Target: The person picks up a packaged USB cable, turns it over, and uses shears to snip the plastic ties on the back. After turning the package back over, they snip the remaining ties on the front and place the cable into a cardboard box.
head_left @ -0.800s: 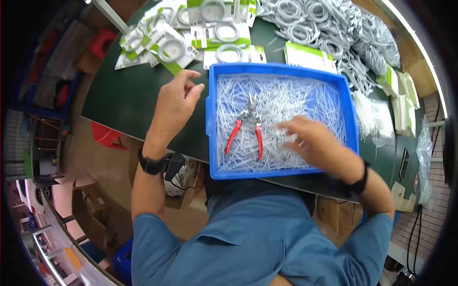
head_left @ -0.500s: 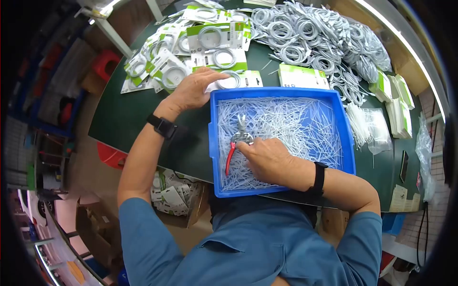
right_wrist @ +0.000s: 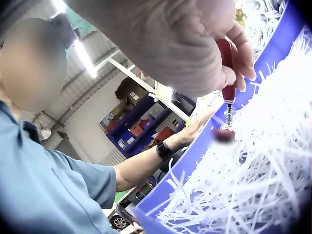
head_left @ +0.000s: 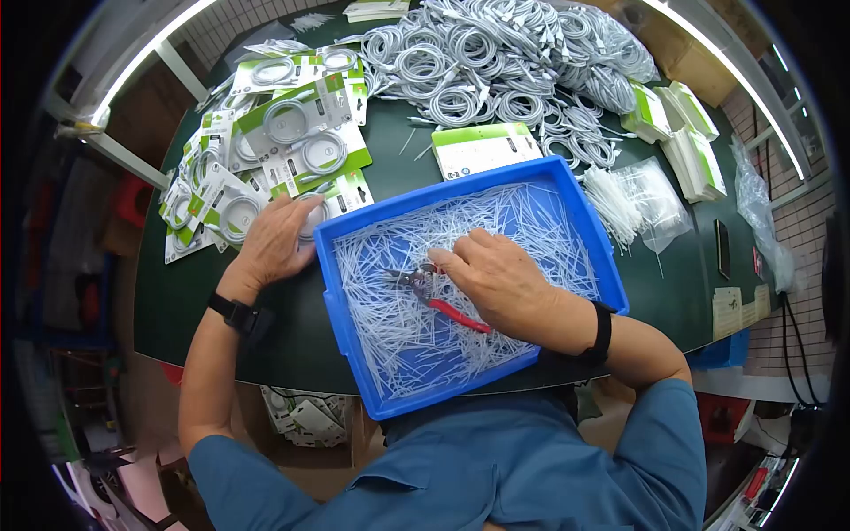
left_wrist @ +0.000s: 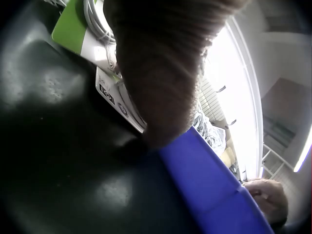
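Observation:
My right hand (head_left: 498,276) grips one handle of the red-handled cutters (head_left: 459,316) over a blue tray (head_left: 567,199). Their other handle swings out toward me, and the metal tips point left. In the right wrist view a red handle (right_wrist: 227,92) lies against my fingers, with a spring below it. Loose white plastic strips (head_left: 381,354) fill the tray. My left hand (head_left: 273,241) reaches past the tray's left corner, fingers over a green-and-white card with a coiled grey cable (head_left: 350,190). In the left wrist view its fingertips are hidden behind the hand (left_wrist: 161,73).
More carded cables (head_left: 212,190) are heaped at the left. A large pile of coiled grey cables (head_left: 478,62) covers the back. A stack of cards (head_left: 485,150) sits behind the tray. White cable ties (head_left: 611,205), further card stacks (head_left: 692,164) and a phone (head_left: 722,248) lie at right.
My right hand has come down on the cutters, taken hold of a handle and turned them so the tips point left. My left hand has moved forward onto a carded cable. The head view has shifted and tilted.

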The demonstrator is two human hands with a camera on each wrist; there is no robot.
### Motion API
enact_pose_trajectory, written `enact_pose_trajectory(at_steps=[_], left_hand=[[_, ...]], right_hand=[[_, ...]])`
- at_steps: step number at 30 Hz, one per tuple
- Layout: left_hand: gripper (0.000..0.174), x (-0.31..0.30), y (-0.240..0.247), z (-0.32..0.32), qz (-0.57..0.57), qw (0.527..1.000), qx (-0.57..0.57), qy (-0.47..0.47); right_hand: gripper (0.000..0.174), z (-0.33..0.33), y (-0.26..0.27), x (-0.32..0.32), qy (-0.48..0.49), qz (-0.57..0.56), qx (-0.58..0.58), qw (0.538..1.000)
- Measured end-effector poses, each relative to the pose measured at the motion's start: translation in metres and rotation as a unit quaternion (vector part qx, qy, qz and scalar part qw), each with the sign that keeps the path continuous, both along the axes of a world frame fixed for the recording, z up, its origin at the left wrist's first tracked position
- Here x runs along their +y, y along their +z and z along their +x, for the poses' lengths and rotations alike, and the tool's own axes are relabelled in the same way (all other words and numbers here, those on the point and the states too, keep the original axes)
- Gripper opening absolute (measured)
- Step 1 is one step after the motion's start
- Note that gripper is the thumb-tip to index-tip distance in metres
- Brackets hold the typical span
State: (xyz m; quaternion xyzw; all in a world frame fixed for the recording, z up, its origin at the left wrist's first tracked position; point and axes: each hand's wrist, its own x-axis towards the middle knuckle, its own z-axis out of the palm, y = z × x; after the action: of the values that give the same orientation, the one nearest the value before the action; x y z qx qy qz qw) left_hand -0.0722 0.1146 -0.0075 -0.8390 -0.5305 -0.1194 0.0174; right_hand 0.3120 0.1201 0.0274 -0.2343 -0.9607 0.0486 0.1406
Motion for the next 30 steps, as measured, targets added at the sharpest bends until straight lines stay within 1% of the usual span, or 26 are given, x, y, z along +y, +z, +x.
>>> enact_pose_trajectory(at_steps=[3,4,5,7,8,9,10,11,14,17,18,21,22,25,26,29,30], left_hand=[[0.066,-0.005,0.000,0.001,0.002,1.000,-0.010,-0.001],[0.067,-0.006,0.004,0.003,-0.019,1.000,-0.007,0.015],[0.070,-0.009,0.008,0.005,-0.027,0.999,-0.003,0.022],[0.073,-0.008,0.005,-0.001,-0.032,0.999,0.011,0.033],[0.073,-0.009,-0.002,-0.004,-0.006,1.000,0.016,0.018],[0.073,-0.008,-0.006,-0.005,0.024,0.999,0.021,0.003],[0.073,-0.010,-0.010,-0.005,0.055,0.998,0.026,-0.014],[0.071,-0.013,-0.012,-0.002,0.041,0.998,0.046,-0.005],[0.065,-0.016,-0.007,0.011,0.017,0.995,0.095,0.000],[0.064,-0.017,-0.013,0.008,0.039,0.993,0.113,-0.009],[0.064,-0.017,-0.015,0.006,0.040,0.991,0.127,-0.009],[0.064,-0.020,-0.012,-0.006,0.081,0.990,0.115,0.006],[0.062,-0.023,-0.007,-0.009,0.065,0.993,0.093,0.019],[0.058,-0.031,0.000,-0.016,0.098,0.993,0.024,0.061],[0.049,-0.035,0.005,-0.017,0.099,0.991,0.006,0.092],[0.042,-0.050,0.028,-0.001,0.128,0.966,-0.120,0.188],[0.040,-0.058,0.035,0.006,0.100,0.950,-0.188,0.228]], right_hand=[[0.034,0.001,-0.006,0.003,-0.028,0.005,-0.096,0.995],[0.028,0.000,-0.012,0.006,-0.036,0.029,-0.112,0.993],[0.038,0.000,-0.012,0.008,-0.032,0.008,-0.116,0.993],[0.051,-0.008,-0.007,0.013,-0.073,-0.109,-0.098,0.987],[0.060,-0.011,-0.007,0.017,-0.101,-0.161,-0.102,0.976],[0.060,-0.013,0.001,0.018,-0.100,-0.176,-0.091,0.975],[0.063,-0.015,0.001,0.018,-0.094,-0.167,-0.101,0.976],[0.065,-0.016,-0.001,0.018,-0.090,-0.156,-0.112,0.977],[0.073,-0.018,-0.017,0.012,-0.023,-0.047,-0.113,0.992],[0.080,-0.027,-0.005,0.007,-0.002,-0.023,-0.082,0.996],[0.078,-0.030,-0.009,0.006,0.032,0.000,-0.054,0.998],[0.088,-0.039,-0.024,-0.004,0.038,-0.021,-0.095,0.995],[0.087,-0.040,-0.023,-0.004,0.046,-0.014,-0.089,0.995],[0.069,-0.040,-0.028,-0.006,0.055,0.025,-0.084,0.995],[0.066,-0.041,-0.034,-0.007,0.037,0.038,-0.085,0.995],[0.070,-0.045,-0.043,-0.003,-0.002,0.066,-0.071,0.995],[0.073,-0.045,-0.040,0.001,0.001,0.070,-0.067,0.995]])
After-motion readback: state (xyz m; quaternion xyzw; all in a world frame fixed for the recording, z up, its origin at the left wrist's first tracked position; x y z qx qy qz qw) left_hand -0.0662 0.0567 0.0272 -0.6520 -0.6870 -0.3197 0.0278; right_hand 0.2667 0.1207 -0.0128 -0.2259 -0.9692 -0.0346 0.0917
